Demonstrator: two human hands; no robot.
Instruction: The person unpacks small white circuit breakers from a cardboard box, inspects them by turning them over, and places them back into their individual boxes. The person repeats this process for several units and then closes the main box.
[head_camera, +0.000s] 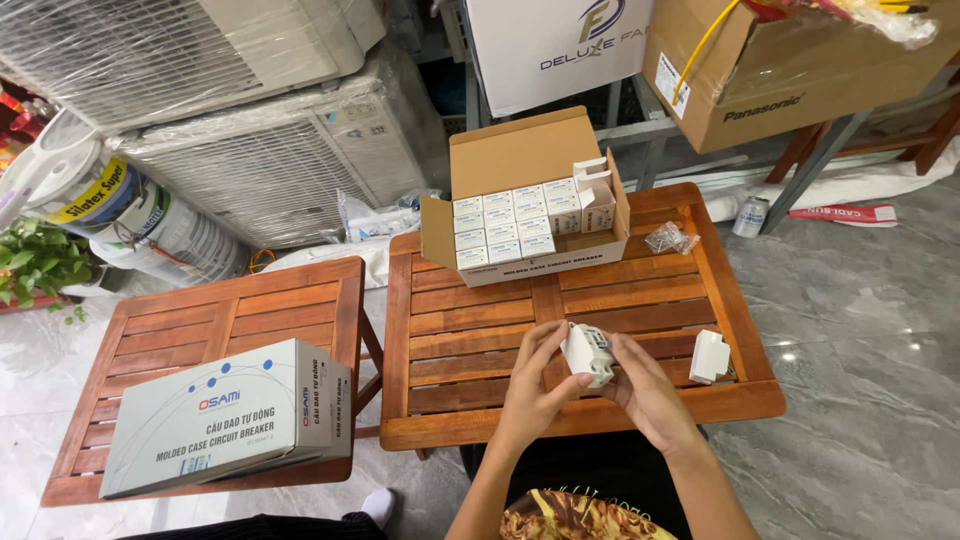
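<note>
We hold one white breaker (588, 352) in both hands, left hand (532, 385) & right hand (645, 392) curled round it, above the table (560, 300). Judging by the carton (525, 200), approx. full of small boxes, most work's left. One part (709, 356) lies by our right hand.

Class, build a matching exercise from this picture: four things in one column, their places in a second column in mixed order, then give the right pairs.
Things
1. white device
2. open carton
3. closed grey box
4. drink can

Places
A. on the floor right of the tables
B. between left hand and right hand
C. on the left table
D. at the right table's far edge

Pairs: 1-B, 2-D, 3-C, 4-A
</note>
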